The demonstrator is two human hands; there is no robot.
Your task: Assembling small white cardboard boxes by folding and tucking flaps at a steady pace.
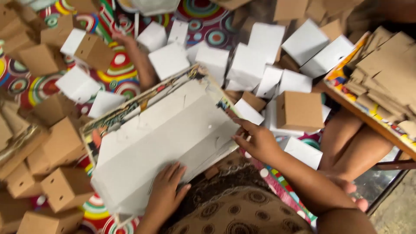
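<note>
A large flat white cardboard sheet (164,138) lies across a colourful printed board (113,118) on my lap. My left hand (167,188) rests flat on the sheet's near edge, fingers spread. At the sheet's right edge my right hand (255,141) pinches the cardboard with its fingertips. The sheet shows fold lines and small cuts.
Many small folded boxes, white (247,65) and brown (299,110), lie scattered over a bright patterned mat (208,26). A stack of flat brown cardboard pieces (385,73) sits on a board at right. Another person's legs (351,143) are at right, and an arm (138,60) reaches in at top.
</note>
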